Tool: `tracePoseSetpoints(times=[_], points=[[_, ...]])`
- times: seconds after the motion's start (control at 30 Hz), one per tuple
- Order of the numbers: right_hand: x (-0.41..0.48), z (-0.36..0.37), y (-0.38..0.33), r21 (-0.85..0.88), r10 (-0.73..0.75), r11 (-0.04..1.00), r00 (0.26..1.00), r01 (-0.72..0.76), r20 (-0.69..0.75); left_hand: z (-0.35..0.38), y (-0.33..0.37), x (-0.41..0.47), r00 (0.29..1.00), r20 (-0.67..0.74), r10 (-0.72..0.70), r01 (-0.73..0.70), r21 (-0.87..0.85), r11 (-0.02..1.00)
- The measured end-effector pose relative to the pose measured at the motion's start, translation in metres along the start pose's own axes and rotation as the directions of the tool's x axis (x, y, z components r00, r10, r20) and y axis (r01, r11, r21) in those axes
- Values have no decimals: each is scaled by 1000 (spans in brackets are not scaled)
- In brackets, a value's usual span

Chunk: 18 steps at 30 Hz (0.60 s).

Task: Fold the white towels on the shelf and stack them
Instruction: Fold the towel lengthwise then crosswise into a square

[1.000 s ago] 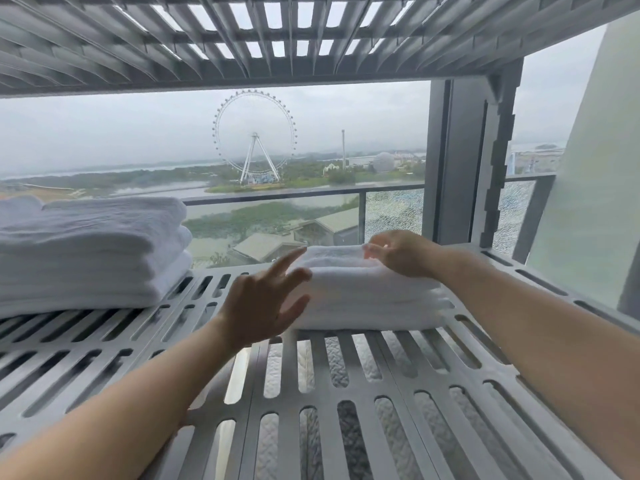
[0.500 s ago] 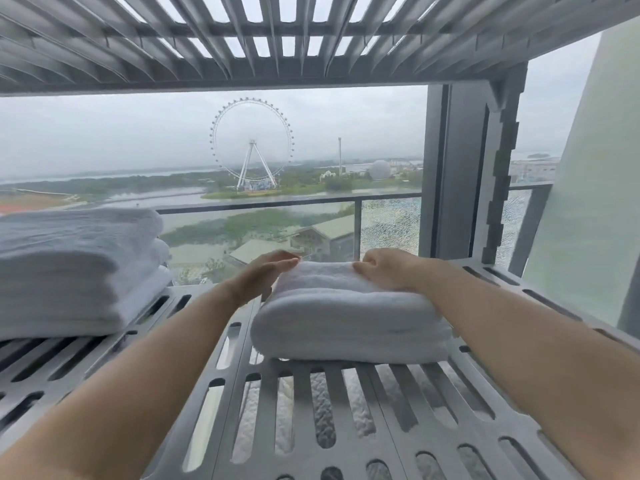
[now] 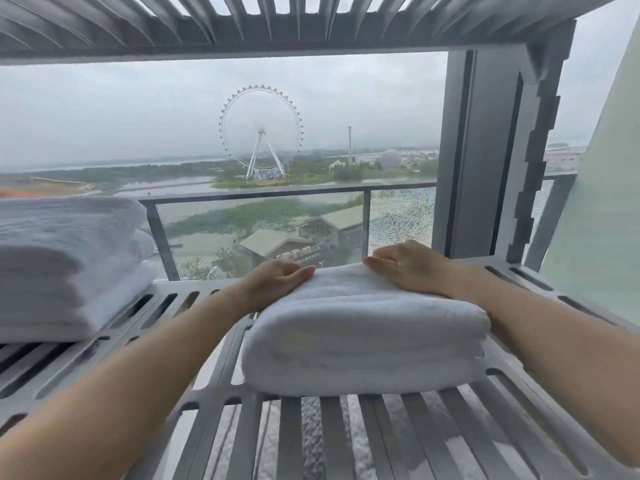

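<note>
A folded white towel point(image 3: 363, 327) lies on the slatted shelf point(image 3: 346, 427). Left of it, apart, sits the towel stack point(image 3: 65, 268). The left hand point(image 3: 277, 282) and right hand point(image 3: 408, 265) rest curled on the towel's far edge; bare slats lie nearer.

Shelf point(image 3: 221, 403), slatted: folded towel point(image 3: 363, 337) at centre; towel stack point(image 3: 65, 265) at left, apart from it. Left hand point(image 3: 277, 282) on folded towel's far left edge, right hand point(image 3: 408, 265) on its far right top. Railing point(image 3: 277, 195) behind shelf; upper shelf point(image 3: 277, 26) overhead.
</note>
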State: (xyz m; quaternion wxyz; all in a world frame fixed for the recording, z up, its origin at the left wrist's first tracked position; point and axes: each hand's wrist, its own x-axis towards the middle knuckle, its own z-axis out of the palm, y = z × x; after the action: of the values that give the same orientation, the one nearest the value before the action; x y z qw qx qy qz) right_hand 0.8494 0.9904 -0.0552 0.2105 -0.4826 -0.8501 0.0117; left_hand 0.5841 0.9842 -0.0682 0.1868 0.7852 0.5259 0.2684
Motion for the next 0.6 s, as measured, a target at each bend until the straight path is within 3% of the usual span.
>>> tracePoseSetpoints(times=[0.1, 0.2, 0.27, 0.4, 0.53, 0.6], points=[[-1, -18, -8, 159, -22, 987, 999, 27, -33, -10, 10, -8, 988, -136, 78, -52, 192, 980], [-10, -42, -32, 211, -120, 970, 993, 118, -3, -20, 30, -26, 941, -261, 215, -193, 109, 975], [-24, -54, -48, 192, -201, 964, 977, 185, 71, -20, 44, -40, 949, -161, 269, -268, 28, 963], [-51, -57, -64, 102, -248, 968, 944, 230, 219, -6, 51, -54, 953, 239, 189, -188, -26, 982], [-72, -41, -62, 75, -153, 988, 937, 137, 314, 3, 45, -54, 932, 325, 158, -224, 176, 958], [-80, -34, -56, -15, -162, 983, 916, 180, 367, 7, 42, -57, 936, 325, 137, -234, 281, 931]])
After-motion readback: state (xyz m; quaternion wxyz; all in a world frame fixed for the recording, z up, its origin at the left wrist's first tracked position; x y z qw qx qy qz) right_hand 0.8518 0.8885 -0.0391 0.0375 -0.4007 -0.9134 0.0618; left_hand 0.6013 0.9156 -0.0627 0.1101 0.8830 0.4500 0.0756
